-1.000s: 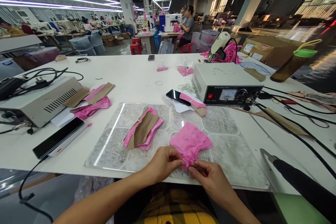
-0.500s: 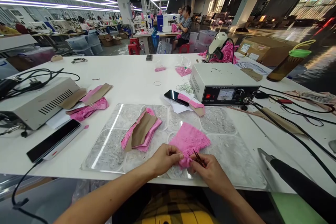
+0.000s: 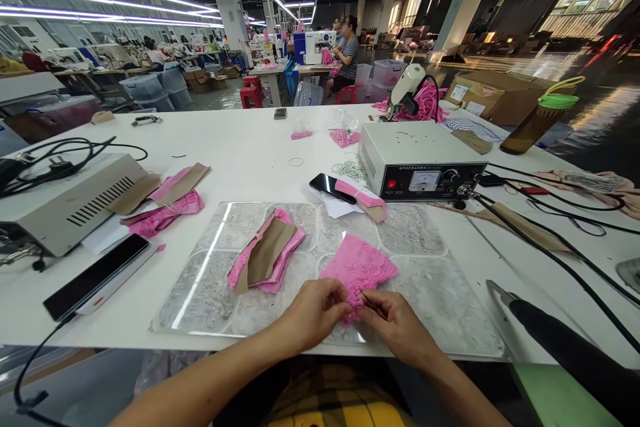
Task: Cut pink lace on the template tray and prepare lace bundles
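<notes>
A piece of pink lacy fabric (image 3: 357, 260) lies fanned out on the clear mat (image 3: 425, 307), its near end bunched up. My left hand (image 3: 320, 310) pinches that gathered end between thumb and fingers. From the other side my right hand (image 3: 400, 320) grips dark, pointed tweezers (image 3: 373, 305), whose tips reach the bunched fabric near my left fingertips. Fingers partly hide the pinched spot. To the left on the mat rests a bundle of pink fabric with brown paper strips (image 3: 270, 253).
A control box (image 3: 430, 160) with a dial stands at back right, cables running from it. A black-handled tool (image 3: 545, 327) lies at right. Phones (image 3: 333, 187), another pink bundle (image 3: 167, 203) and a second grey box (image 3: 75, 197) are around the mat. A bottle (image 3: 537, 123) leans at far right.
The view has shifted slightly. My left hand's fingers have changed their hold on the gathered end, and the tweezers in my right hand have tilted lower, toward the left fingertips.
</notes>
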{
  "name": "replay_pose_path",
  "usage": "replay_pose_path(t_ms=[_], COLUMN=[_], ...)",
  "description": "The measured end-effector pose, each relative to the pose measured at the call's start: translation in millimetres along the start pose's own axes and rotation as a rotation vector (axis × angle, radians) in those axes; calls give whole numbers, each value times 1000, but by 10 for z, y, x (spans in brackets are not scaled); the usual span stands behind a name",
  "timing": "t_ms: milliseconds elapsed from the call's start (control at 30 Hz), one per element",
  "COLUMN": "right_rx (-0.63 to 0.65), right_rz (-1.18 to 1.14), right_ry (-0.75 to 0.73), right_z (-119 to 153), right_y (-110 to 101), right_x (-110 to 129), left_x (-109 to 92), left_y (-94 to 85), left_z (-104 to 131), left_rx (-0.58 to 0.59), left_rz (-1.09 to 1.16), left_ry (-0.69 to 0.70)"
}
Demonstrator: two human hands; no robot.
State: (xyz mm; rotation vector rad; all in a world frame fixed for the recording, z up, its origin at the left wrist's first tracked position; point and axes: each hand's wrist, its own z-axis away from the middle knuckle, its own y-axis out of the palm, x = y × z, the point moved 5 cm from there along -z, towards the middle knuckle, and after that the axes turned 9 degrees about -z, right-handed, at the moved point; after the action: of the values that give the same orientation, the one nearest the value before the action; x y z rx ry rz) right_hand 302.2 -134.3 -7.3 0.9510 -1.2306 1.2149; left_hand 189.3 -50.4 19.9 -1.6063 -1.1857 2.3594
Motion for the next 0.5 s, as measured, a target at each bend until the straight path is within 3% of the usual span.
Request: replay_pose_path(t_ms=[100, 267, 367, 500], right_rx=[7, -93, -64, -28], right_rz=[1, 152, 117, 50], right_ry=[-2, -57, -84, -69], right_z=[-6, -1, -14, -32], right_y=[2, -1, 2, -23], right_x=[26, 49, 41, 38], left_x=[4, 54, 105, 70], left_y=[6, 39, 72, 60], left_z=[-27, -90, -106, -63], left_rx=[27, 86, 124, 85], left_rz=[100, 233, 346, 282], left_ry=[-18, -38, -80, -69])
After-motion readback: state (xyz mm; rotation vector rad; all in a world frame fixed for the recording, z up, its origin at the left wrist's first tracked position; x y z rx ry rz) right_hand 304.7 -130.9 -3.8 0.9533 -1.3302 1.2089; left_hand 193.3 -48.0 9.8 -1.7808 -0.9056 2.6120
